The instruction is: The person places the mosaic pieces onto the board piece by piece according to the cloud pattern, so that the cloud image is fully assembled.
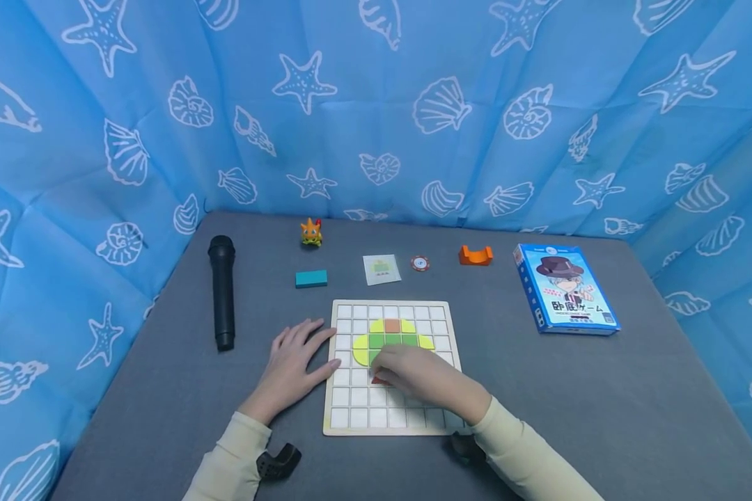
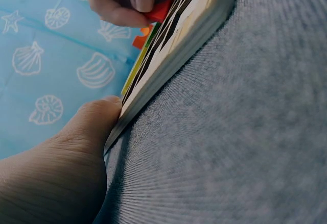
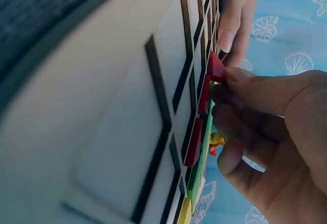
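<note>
A: Largest items first?

B: Grey surface [image 1: 601,417]. On it, near centre, a gridded board [image 1: 345,417] with a green and yellow tile pattern. Far right, blue game box [image 1: 564,289]. Far left, black microphone [image 1: 222,292].

A: Hands?

B: Left hand [image 1: 294,362] flat, fingers straight, touching the board's left edge. Right hand [image 1: 413,376] over the board's middle, pinching a red tile [image 3: 215,67] against the grid.

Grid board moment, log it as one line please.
right hand: pinches red tile on grid board | left hand: flat, steadies board edge
</note>
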The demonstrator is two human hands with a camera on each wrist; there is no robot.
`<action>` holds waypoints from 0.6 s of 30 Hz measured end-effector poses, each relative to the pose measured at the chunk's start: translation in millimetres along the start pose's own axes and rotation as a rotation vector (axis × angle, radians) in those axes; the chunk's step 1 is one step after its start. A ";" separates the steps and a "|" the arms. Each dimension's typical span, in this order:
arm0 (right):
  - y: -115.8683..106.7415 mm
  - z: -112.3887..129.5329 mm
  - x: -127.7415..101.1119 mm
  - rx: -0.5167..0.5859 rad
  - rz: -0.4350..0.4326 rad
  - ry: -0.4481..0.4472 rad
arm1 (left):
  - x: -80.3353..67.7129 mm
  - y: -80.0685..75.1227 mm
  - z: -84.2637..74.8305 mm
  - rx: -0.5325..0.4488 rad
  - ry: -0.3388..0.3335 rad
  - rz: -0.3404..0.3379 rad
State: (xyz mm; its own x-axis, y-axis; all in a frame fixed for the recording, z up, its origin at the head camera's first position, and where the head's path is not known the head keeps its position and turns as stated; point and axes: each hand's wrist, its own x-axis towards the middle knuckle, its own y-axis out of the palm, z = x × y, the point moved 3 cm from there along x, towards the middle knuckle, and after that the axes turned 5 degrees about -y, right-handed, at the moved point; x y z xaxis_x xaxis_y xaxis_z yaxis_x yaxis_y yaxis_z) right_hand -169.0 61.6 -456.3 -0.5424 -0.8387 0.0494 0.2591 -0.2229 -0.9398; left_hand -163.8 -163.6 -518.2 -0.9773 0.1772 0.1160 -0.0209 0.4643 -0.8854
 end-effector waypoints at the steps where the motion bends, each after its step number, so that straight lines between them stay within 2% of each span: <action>1: 0.1 0.4 0.1 -0.015 -0.007 -0.008 | 0.1 -0.3 -0.4 0.001 -0.002 -0.001; 10: 4.3 3.4 1.6 -0.029 0.003 0.013 | 0.8 -2.4 -0.1 0.002 -0.005 0.017; 18: 5.1 5.9 2.9 -0.020 -0.011 -0.022 | -0.6 -2.8 1.7 -0.004 -0.006 0.006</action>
